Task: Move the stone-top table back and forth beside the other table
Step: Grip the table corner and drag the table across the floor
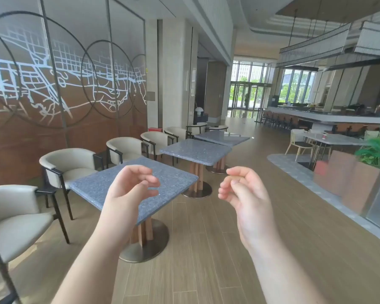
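while both hands (127,189) hover fingers loosely curled, empty, stone-top table (92,185) stands on wood-plank floor (206,249).

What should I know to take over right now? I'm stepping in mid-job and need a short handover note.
Left hand: raised in front of the near stone-top table, fingers loosely curled, holding nothing.
Right hand: raised over the wooden floor, fingers loosely curled, holding nothing.
Things: the near table stands on its round base, apart from the next stone-top table further along the row; cream chairs line its left side.
Done: cannot be told from this view; neither hand touches the table.
Left: grip the near table's edge and move it back and forth beside the next one.
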The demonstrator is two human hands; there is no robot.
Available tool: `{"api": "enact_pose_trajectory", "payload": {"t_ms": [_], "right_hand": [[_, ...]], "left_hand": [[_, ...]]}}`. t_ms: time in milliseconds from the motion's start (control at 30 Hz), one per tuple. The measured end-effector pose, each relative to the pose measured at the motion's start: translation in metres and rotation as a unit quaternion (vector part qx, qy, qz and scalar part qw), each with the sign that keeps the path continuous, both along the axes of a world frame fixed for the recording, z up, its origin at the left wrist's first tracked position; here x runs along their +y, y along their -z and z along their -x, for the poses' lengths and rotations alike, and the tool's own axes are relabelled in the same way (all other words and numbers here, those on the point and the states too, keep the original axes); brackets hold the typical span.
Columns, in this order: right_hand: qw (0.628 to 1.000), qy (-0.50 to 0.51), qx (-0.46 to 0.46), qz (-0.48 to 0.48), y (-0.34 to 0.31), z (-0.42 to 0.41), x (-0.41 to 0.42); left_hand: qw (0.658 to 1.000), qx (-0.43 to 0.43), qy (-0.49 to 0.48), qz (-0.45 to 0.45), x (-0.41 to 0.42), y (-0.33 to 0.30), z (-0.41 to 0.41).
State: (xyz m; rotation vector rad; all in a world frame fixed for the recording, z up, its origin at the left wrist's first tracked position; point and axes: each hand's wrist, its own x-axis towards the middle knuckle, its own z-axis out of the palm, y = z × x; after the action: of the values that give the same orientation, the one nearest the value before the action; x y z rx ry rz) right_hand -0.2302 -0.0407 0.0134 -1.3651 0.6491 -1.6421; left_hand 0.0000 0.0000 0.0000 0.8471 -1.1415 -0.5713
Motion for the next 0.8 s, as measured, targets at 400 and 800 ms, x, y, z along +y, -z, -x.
{"api": "enact_pose_trajectory", "payload": {"t_ms": [400,800], "right_hand": [[0.999,0.017,-0.009,-0.03,0.024,-0.017,-0.084],[0.999,0.001,0.002,-0.039,0.043,0.051,-0.239]], "left_hand": [[0.999,-0.002,0.023,-0.041,-0.092,0.02,-0.018],[0.999,0.004,-0.004,-0.043,-0.243,0.038,0.038]]}}
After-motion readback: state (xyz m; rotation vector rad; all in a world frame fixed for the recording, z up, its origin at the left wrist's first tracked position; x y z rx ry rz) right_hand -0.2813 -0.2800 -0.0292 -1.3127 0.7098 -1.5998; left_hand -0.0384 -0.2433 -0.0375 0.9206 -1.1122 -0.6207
